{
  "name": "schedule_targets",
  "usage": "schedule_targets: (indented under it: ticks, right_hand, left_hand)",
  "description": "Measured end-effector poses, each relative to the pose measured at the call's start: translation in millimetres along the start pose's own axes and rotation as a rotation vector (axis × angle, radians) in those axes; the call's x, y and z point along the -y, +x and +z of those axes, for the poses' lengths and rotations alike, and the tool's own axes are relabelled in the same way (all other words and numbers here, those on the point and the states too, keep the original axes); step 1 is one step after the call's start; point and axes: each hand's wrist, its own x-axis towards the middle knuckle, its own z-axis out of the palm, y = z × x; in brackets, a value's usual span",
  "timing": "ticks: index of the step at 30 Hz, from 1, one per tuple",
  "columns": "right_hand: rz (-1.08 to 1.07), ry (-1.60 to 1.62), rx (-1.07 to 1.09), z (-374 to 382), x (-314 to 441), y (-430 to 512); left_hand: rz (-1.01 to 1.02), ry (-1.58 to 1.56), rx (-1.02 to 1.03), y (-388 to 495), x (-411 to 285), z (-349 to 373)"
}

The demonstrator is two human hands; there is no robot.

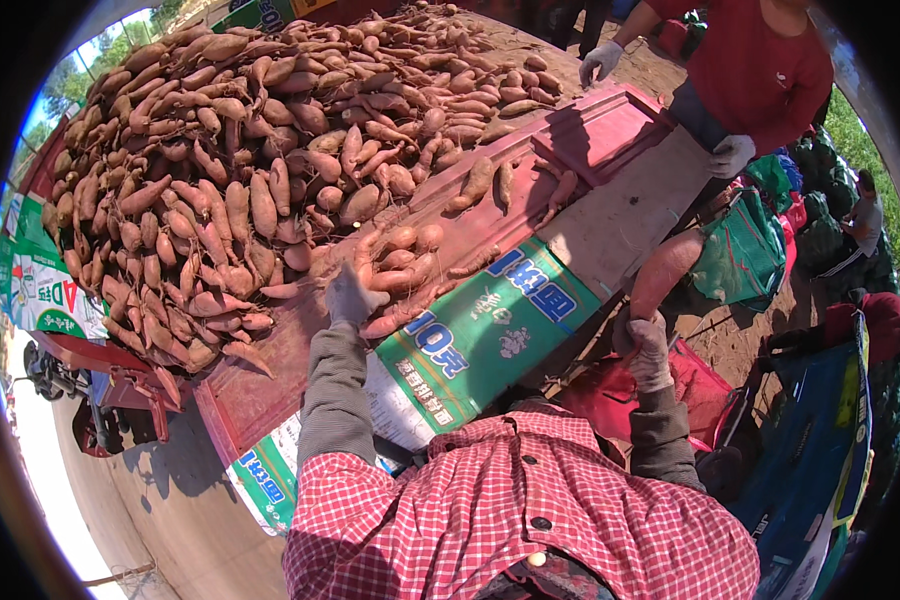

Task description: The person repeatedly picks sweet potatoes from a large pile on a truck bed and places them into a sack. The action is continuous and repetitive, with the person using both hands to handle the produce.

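A large heap of sweet potatoes (255, 150) fills the upper left of the view. My gloved left hand (351, 298) is over the red metal panel, beside a small group of sweet potatoes (401, 262); its fingers and thumb are apart and it holds nothing that I can see. My gloved right hand (650, 352) grips the lower end of a large sweet potato (666, 271), held upright to the right of the panel. A few more sweet potatoes (476, 182) lie on the panel. Flattened green cardboard (487, 322) covers its near edge.
The red metal panel (270, 341) slopes between me and the heap. A co-worker in a red top (765, 75) and gloves stands at the upper right. Green mesh sacks (746, 247) and a red bag (697, 390) are to the right. Another person (866, 217) is farther off.
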Motion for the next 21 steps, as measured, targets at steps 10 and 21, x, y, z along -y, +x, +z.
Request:
schedule_targets:
  ticks: [10,21]
  right_hand:
    - [0.168,0.142,0.248,119.7,-17.9,38.8]
    - [0.283,0.275,0.283,103.0,-32.6,5.9]
  left_hand:
    - [-0.009,-2.087,0.797,-21.0,-101.8,-56.7]
    - [0.389,-1.122,0.497,-92.8,-236.0,-4.6]
